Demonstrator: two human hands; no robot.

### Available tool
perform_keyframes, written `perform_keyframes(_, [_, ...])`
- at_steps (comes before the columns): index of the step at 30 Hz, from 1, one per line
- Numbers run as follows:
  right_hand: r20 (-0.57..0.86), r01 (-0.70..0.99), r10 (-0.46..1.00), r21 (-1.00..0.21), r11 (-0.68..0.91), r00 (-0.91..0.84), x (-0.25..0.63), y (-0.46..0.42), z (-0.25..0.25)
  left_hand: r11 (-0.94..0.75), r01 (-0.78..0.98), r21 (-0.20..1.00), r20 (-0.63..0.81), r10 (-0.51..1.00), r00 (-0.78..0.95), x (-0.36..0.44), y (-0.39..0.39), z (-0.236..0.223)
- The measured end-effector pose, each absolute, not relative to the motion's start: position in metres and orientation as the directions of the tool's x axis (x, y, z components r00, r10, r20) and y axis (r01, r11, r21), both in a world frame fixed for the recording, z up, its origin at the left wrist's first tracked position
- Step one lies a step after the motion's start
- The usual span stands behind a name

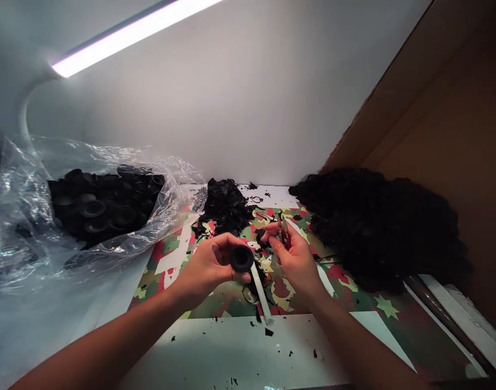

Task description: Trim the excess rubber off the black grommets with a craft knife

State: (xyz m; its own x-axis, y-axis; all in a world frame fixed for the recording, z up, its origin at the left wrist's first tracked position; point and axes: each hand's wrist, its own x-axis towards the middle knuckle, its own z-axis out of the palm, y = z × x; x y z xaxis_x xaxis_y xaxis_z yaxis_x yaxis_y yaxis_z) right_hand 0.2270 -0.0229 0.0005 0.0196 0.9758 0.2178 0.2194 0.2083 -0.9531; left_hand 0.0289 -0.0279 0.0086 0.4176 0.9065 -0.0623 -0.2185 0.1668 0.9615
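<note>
One black rubber part (242, 259) sits pinched in the grip of the left hand (214, 262), at nine o'clock from the right hand (295, 253), which clasps a slim tool (280, 227) that could nick the part if either grip slipped.

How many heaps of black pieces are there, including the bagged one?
3: one heap in the clear plastic bag on the left, a smaller heap beyond the left hand, and a large heap beside the cardboard on the right. More could hide behind that or the right hand.
</note>
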Motion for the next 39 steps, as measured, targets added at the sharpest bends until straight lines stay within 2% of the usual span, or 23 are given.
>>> perform_keyframes(8, [0.184, 0.184, 0.980, -0.964, 0.194, -0.071, 0.223, -0.030, 0.004, 0.222, -0.319, 0.921, -0.069, 0.901, 0.429, 0.029, -0.027, 0.005])
perform_keyframes(14, [0.159, 0.096, 0.973, -0.979, 0.177, -0.169, 0.219, -0.037, 0.003, 0.179, -0.260, 0.949, -0.056, 0.907, 0.418, 0.029, -0.027, 0.005])
perform_keyframes(29, [0.183, 0.126, 0.972, -0.971, 0.202, -0.147, 0.223, -0.038, 0.006, 0.155, -0.234, 0.960, -0.027, 0.881, 0.473, 0.028, -0.026, 0.006])
perform_keyframes(34, [0.184, 0.132, 0.971, -0.970, 0.205, -0.153, 0.222, -0.038, 0.006, 0.156, -0.225, 0.962, -0.048, 0.905, 0.422, 0.028, -0.026, 0.004])
perform_keyframes(39, [0.082, 0.092, 0.967, -0.990, 0.107, -0.239, 0.216, -0.041, 0.007, 0.076, -0.193, 0.978, -0.011, 0.948, 0.319, 0.029, -0.026, -0.003])
